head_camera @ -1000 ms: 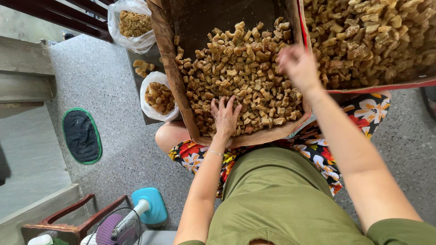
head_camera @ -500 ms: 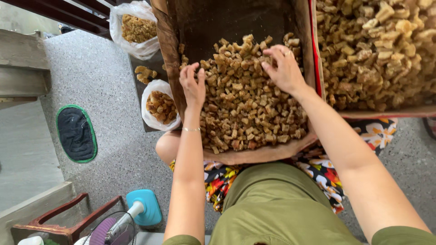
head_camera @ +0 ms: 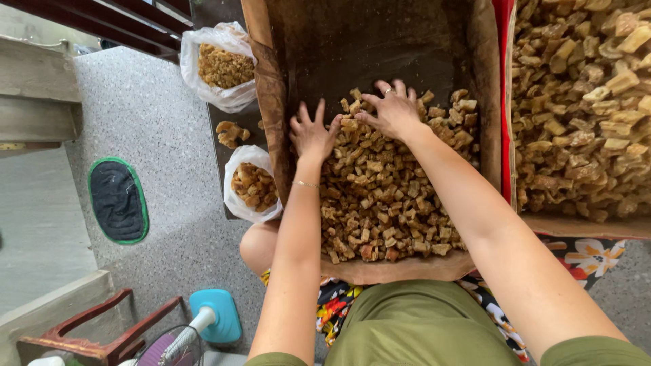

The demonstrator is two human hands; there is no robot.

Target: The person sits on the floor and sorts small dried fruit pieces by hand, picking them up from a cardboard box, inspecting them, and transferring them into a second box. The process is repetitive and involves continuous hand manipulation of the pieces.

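Brown chunks (head_camera: 386, 203) (boxed) lie under spread left hand (head_camera: 310, 134) and right hand (head_camera: 393, 112); bags (head_camera: 251, 183) beside.

I take this for a home food-sorting spot, set up on the ground by a doorway rather than in a shop or factory. I see a speckled stone floor (head_camera: 163, 224) with a concrete step (head_camera: 37, 102), a dark doormat with a green edge (head_camera: 116, 200), a small fan on a blue base (head_camera: 203, 325) and a worn wooden stool (head_camera: 88, 339). 2 cardboard boxes of brown chunks (head_camera: 386, 196) and 2 plastic bags (head_camera: 220, 64) of the same sit at floor level.
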